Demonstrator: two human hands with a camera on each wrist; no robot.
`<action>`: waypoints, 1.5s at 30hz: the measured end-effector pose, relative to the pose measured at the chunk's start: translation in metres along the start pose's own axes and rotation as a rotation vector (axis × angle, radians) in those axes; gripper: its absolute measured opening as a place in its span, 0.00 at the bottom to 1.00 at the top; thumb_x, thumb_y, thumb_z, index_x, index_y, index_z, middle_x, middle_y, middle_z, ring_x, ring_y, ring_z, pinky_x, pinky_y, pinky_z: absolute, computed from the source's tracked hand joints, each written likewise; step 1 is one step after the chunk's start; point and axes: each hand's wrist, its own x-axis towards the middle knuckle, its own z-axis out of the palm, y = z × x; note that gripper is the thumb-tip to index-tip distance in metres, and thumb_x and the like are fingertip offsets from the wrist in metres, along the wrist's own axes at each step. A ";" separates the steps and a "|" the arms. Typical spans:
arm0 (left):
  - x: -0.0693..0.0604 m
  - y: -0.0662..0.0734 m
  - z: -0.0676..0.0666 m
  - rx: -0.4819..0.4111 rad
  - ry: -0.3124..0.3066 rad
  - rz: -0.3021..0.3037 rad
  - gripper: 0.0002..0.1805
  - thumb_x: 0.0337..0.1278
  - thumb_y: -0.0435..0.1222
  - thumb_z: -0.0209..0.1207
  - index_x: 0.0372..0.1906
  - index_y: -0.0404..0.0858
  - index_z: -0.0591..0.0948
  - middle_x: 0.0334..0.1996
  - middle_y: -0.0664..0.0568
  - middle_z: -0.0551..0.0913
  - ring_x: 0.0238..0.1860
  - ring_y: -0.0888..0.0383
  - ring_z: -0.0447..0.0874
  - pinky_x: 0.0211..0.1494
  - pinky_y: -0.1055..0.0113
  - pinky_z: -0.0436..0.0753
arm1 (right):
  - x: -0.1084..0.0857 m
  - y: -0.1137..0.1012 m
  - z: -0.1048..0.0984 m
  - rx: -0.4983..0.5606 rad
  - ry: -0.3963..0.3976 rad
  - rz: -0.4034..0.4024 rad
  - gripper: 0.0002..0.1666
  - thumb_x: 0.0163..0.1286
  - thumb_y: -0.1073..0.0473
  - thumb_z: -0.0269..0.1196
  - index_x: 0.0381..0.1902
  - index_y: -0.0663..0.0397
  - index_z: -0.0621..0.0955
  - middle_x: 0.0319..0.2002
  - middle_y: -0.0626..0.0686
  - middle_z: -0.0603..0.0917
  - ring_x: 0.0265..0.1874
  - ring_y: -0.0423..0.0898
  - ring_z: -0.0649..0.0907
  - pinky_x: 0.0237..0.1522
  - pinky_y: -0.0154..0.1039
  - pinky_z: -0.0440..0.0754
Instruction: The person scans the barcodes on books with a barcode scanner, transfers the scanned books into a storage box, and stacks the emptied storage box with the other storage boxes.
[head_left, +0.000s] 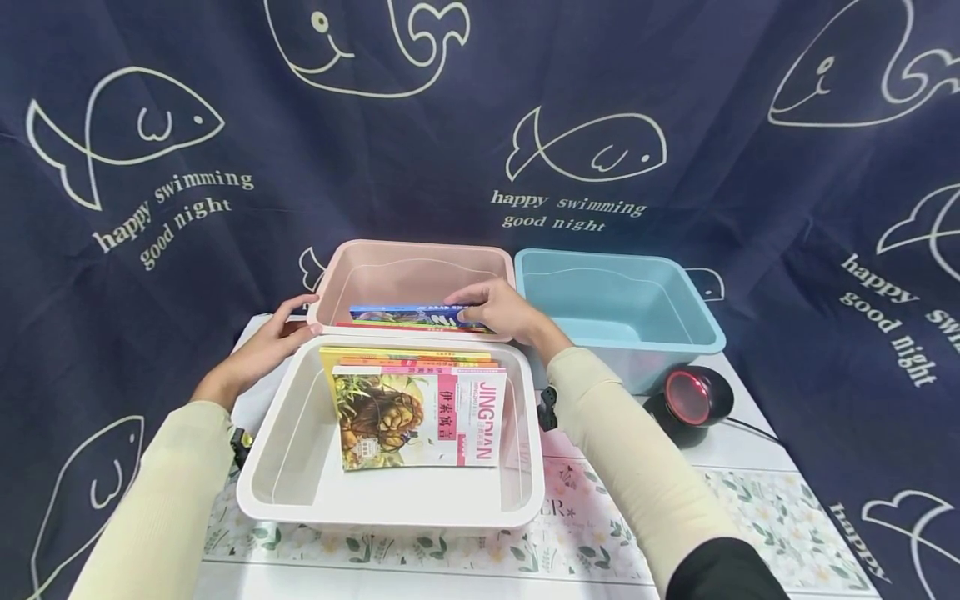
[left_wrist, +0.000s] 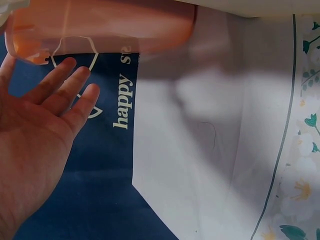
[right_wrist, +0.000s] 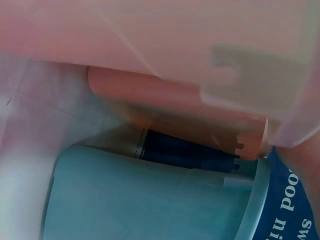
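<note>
My right hand [head_left: 491,310] reaches into the pink bin [head_left: 416,250] and pinches the top edge of a blue picture book [head_left: 397,315] near its right end. In front of that book, red and green book edges show inside the same bin. At the bin's left rim is my left hand [head_left: 268,352], its fingertips against the side. The left wrist view shows those fingers [left_wrist: 65,95] extended and spread beside the bin. Nearer to me stands a white bin [head_left: 281,446] with several books, the front one a lion-covered book [head_left: 390,421]. The right wrist view hides the right fingers.
A light blue bin [head_left: 622,292] stands right of the pink one. A black round device with a red-lit ring [head_left: 687,395] and a cable sits in front of it. Behind hangs a navy fish-print cloth [head_left: 420,167]. The table has a floral cover [head_left: 592,533].
</note>
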 end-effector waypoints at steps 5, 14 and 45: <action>0.000 0.000 -0.001 0.005 0.002 0.004 0.41 0.78 0.54 0.52 0.83 0.53 0.44 0.74 0.28 0.66 0.73 0.33 0.68 0.73 0.35 0.68 | 0.002 0.000 0.003 -0.034 -0.049 -0.022 0.19 0.69 0.70 0.64 0.56 0.56 0.87 0.54 0.55 0.90 0.49 0.42 0.86 0.54 0.35 0.82; 0.000 -0.001 0.000 0.006 0.006 0.012 0.41 0.79 0.53 0.51 0.83 0.52 0.44 0.72 0.29 0.68 0.71 0.36 0.70 0.72 0.39 0.71 | 0.002 -0.005 0.003 -0.082 -0.034 -0.015 0.16 0.69 0.70 0.62 0.53 0.59 0.88 0.52 0.57 0.91 0.54 0.46 0.88 0.58 0.37 0.82; 0.001 -0.001 0.002 0.014 0.009 0.000 0.41 0.78 0.54 0.51 0.83 0.52 0.43 0.72 0.30 0.70 0.70 0.39 0.72 0.67 0.47 0.75 | -0.108 -0.013 -0.001 -0.079 -0.074 -0.054 0.15 0.69 0.69 0.65 0.52 0.62 0.88 0.49 0.58 0.91 0.53 0.51 0.89 0.56 0.39 0.84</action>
